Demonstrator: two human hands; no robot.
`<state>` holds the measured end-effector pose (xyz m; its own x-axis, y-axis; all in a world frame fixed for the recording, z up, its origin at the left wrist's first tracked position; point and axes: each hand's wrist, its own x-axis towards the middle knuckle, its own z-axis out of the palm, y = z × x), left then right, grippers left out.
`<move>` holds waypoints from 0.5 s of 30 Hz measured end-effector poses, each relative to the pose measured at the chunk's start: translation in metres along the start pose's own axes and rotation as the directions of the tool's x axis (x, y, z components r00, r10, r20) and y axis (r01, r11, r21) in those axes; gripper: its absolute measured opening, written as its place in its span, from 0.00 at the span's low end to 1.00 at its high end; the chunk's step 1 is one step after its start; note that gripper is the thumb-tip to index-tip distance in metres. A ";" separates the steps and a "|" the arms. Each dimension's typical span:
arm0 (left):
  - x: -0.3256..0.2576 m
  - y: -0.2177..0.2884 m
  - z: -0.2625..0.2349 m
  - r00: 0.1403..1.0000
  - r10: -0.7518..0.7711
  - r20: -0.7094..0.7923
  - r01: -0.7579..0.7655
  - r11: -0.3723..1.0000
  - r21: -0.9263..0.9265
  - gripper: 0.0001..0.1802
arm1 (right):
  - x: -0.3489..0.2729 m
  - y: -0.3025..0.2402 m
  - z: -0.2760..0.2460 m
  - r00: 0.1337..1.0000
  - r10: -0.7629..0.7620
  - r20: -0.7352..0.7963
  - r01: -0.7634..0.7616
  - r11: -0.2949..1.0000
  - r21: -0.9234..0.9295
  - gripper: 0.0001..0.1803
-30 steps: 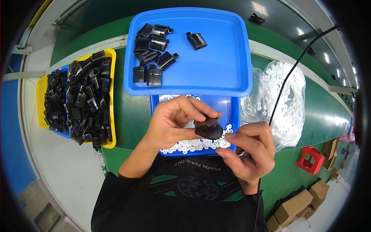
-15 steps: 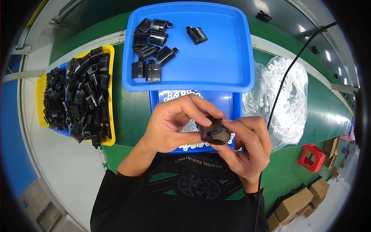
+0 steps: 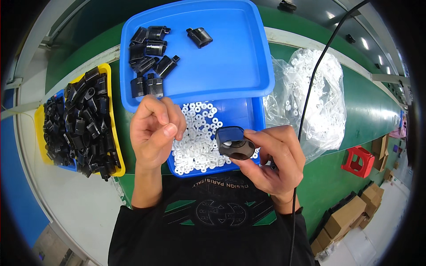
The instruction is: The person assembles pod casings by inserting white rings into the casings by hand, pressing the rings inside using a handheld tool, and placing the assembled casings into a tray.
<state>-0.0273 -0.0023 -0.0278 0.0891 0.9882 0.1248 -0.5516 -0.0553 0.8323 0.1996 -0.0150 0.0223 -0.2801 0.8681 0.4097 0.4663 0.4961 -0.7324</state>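
The right hand pinches a black plastic housing over the tray of white washers, at 6 o'clock of the upper blue tray. The left hand hovers, fingertips pressed together; whether it holds a washer cannot be told. Likely washer-fitting; next needs careful alignment.

Blue tray right half bare, black parts crowd its left (cable crosses right)
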 end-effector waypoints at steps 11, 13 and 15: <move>-0.002 0.002 -0.001 0.997 -0.064 -0.047 0.063 0.998 -0.016 0.13 | -0.004 0.005 0.005 0.998 -0.035 -0.046 0.038 0.998 0.055 0.25; -0.002 0.000 -0.001 0.996 -0.060 -0.060 0.064 0.995 0.072 0.15 | -0.003 0.005 0.004 0.999 -0.035 -0.041 0.037 0.998 0.049 0.25; -0.003 0.000 -0.001 0.996 -0.068 -0.065 0.074 0.991 0.107 0.15 | -0.002 0.003 0.000 0.999 -0.037 -0.033 0.038 0.998 0.047 0.25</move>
<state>-0.0278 -0.0047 -0.0289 0.0724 0.9968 0.0332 -0.4513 0.0031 0.8924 0.2013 -0.0155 0.0190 -0.2691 0.8493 0.4541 0.4153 0.5278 -0.7409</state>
